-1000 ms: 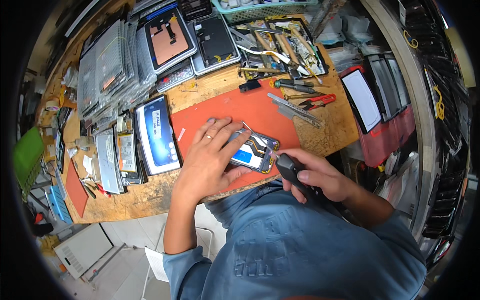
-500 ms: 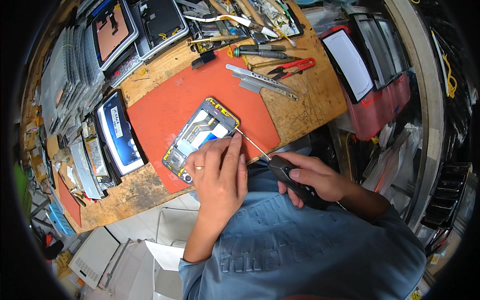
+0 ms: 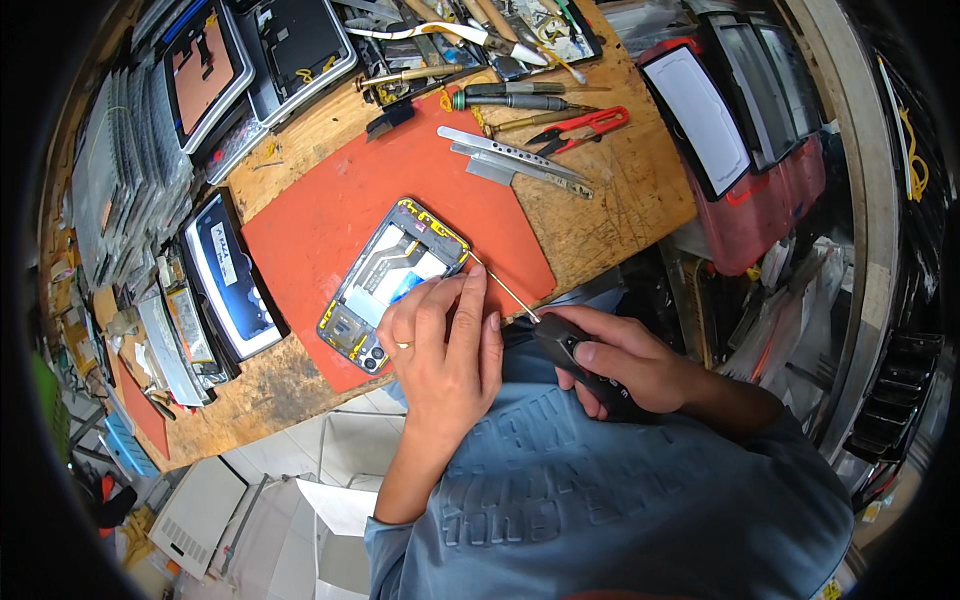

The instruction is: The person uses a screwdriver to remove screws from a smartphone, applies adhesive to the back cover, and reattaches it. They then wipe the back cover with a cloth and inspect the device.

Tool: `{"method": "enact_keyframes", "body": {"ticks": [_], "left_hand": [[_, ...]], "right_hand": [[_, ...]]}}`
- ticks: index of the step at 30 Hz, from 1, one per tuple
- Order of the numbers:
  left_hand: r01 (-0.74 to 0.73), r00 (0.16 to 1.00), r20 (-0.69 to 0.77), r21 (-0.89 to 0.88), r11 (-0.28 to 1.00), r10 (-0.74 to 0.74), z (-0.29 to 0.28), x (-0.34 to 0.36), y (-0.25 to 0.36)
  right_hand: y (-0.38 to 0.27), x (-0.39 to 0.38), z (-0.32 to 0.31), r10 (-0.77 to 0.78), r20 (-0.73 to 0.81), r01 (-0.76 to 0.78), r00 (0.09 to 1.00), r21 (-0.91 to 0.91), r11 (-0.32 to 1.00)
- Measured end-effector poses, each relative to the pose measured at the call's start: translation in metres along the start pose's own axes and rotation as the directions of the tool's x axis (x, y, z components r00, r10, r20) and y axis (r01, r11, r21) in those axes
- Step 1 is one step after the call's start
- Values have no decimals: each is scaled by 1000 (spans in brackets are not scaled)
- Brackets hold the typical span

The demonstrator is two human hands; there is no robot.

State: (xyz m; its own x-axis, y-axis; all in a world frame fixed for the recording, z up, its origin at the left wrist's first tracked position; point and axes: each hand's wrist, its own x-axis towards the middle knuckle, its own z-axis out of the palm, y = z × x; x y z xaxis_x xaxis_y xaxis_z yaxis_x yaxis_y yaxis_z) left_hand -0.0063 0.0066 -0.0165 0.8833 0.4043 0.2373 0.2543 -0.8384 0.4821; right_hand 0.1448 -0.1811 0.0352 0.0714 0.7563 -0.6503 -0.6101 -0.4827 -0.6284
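An opened phone (image 3: 393, 285), with grey inner plates, a blue patch and yellow-marked corners, lies tilted on an orange mat (image 3: 290, 240). My left hand (image 3: 440, 360) grips the phone's right-hand edge, fingers bent and pressed together, fingertips near the upper right corner; they hide part of that edge. My right hand (image 3: 630, 365) is wrapped round a black-handled electric screwdriver (image 3: 560, 345). Its long thin metal shaft reaches to that same upper right corner, beside my left index finger.
Metal strips (image 3: 510, 160), screwdrivers (image 3: 510, 102) and red snips (image 3: 585, 125) lie right of the mat on the wooden bench (image 3: 630, 200). A tool pile (image 3: 470, 30), stacked bagged parts (image 3: 120, 200), frames (image 3: 205, 80) and a boxed screen (image 3: 225, 270) surround it; more cases (image 3: 700, 120) stand right.
Since a second ago the phone has turned more upright, and my left hand has moved down off its middle. The screwdriver points at its upper right corner. The view has shifted.
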Motion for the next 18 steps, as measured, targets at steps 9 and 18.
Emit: {"method": "enact_keyframes", "body": {"ticks": [9, 18], "left_hand": [[-20, 1000, -12, 49, 999, 20, 4, -1, -1], [-21, 999, -41, 35, 999, 23, 6, -2, -2]], "right_hand": [[3, 2, 3, -14, -76, 16, 997, 18, 1000], [-2, 1, 5, -35, -27, 35, 999, -24, 999]]}}
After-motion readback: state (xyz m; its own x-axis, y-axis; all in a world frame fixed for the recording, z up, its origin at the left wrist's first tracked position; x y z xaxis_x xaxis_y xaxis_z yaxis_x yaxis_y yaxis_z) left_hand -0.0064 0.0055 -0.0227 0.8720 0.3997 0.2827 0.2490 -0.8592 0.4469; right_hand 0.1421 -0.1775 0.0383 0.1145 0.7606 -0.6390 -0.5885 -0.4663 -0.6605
